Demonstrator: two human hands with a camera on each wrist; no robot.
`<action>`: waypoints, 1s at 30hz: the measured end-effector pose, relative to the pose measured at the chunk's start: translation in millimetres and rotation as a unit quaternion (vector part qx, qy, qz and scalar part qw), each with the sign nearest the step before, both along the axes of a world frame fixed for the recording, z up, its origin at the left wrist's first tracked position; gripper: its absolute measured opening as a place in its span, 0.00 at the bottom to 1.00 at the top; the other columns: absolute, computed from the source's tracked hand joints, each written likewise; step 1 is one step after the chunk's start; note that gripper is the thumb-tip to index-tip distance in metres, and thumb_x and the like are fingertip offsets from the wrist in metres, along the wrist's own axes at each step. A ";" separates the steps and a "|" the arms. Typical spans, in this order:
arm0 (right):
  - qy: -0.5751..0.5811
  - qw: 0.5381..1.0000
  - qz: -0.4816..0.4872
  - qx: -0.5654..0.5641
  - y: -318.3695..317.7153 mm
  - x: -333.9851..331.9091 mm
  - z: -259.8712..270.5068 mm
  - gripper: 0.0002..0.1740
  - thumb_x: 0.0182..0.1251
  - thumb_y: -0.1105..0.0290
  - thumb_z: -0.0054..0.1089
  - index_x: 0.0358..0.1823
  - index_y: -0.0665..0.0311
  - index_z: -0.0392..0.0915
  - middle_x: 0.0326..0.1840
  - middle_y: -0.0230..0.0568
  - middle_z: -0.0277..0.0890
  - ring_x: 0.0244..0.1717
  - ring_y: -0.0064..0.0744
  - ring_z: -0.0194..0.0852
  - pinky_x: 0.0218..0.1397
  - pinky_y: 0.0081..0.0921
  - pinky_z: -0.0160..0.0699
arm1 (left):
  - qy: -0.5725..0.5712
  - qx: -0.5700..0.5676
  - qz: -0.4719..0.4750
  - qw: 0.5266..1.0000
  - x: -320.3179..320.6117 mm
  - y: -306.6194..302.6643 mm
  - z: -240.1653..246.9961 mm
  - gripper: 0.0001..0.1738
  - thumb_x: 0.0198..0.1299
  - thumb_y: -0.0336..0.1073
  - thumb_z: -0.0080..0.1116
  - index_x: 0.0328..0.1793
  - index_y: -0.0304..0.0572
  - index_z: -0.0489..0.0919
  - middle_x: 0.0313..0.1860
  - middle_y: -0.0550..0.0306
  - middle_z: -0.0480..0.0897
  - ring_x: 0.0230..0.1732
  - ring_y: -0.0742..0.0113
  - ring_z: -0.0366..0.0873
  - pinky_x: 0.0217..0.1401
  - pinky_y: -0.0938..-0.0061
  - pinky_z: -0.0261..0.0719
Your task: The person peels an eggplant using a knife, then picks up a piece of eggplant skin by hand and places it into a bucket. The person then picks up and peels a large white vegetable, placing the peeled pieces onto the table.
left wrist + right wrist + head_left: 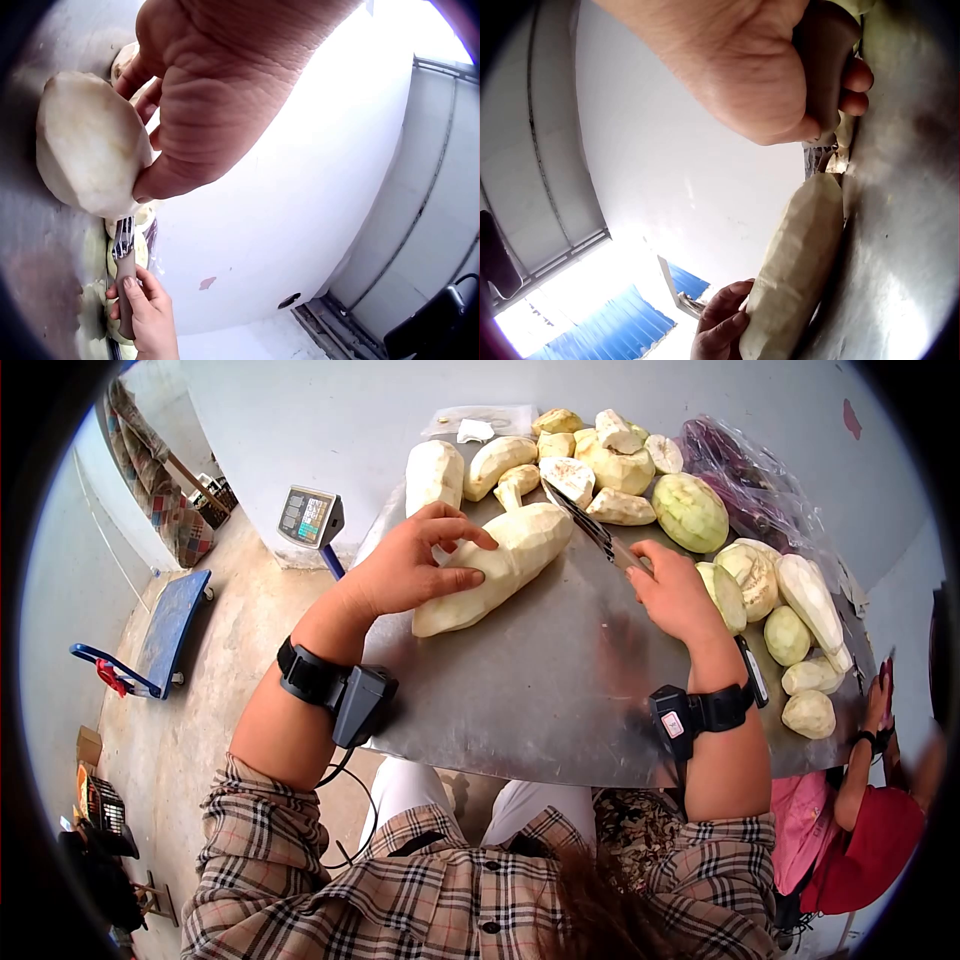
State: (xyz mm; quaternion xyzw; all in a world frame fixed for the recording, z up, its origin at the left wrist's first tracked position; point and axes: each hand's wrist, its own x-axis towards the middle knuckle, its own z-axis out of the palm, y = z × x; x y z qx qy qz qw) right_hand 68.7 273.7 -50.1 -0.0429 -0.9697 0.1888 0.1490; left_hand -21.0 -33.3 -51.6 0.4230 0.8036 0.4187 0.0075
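A long peeled eggplant [510, 575] lies slantwise on the metal table. My left hand [412, 565] grips it from the near left side, thumb on one flank and fingers over the top; the left wrist view shows its blunt pale end [90, 150]. In my right hand [675, 590] is a kitchen knife [590, 525] with holes along its blade, held by the brown handle [826, 67]. The blade points away to the upper left, beside the eggplant's far end. Part of the handle is hidden by my fingers.
Several peeled eggplants and pieces [612, 465] line the table's [500, 700] back and right side. Dark purple eggplants in a clear plastic bag [750, 480] sit at back right. Left of the table are a scale display [308, 517] and blue trolley [175, 625]. Another person [870, 840] is at right.
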 end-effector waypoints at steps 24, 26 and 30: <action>-0.001 1.000 0.004 0.002 0.4 -0.5 -0.2 0.18 0.66 0.69 0.57 0.54 0.71 0.74 0.33 0.50 0.81 0.30 0.38 0.79 0.38 0.35 0.76 | -0.013 0.026 -0.008 1.000 -3.8 0.2 -4.9 0.19 0.51 0.37 0.71 0.52 0.54 0.85 0.51 0.56 0.73 0.47 0.61 0.71 0.54 0.69 0.76; 0.000 1.000 0.006 -0.001 0.8 -0.7 -0.6 0.18 0.66 0.69 0.57 0.54 0.71 0.74 0.33 0.50 0.80 0.30 0.37 0.79 0.38 0.34 0.76 | -0.012 0.026 -0.007 1.000 -4.0 0.1 -5.3 0.19 0.52 0.37 0.71 0.52 0.54 0.85 0.51 0.57 0.73 0.46 0.61 0.71 0.53 0.68 0.76; 0.003 1.000 0.009 -0.007 1.6 -1.1 -1.8 0.17 0.66 0.69 0.57 0.53 0.71 0.74 0.33 0.49 0.80 0.30 0.36 0.79 0.38 0.34 0.76 | -0.009 0.023 -0.004 1.000 -3.1 0.5 -4.5 0.19 0.52 0.37 0.71 0.52 0.54 0.85 0.51 0.56 0.73 0.47 0.61 0.72 0.53 0.68 0.77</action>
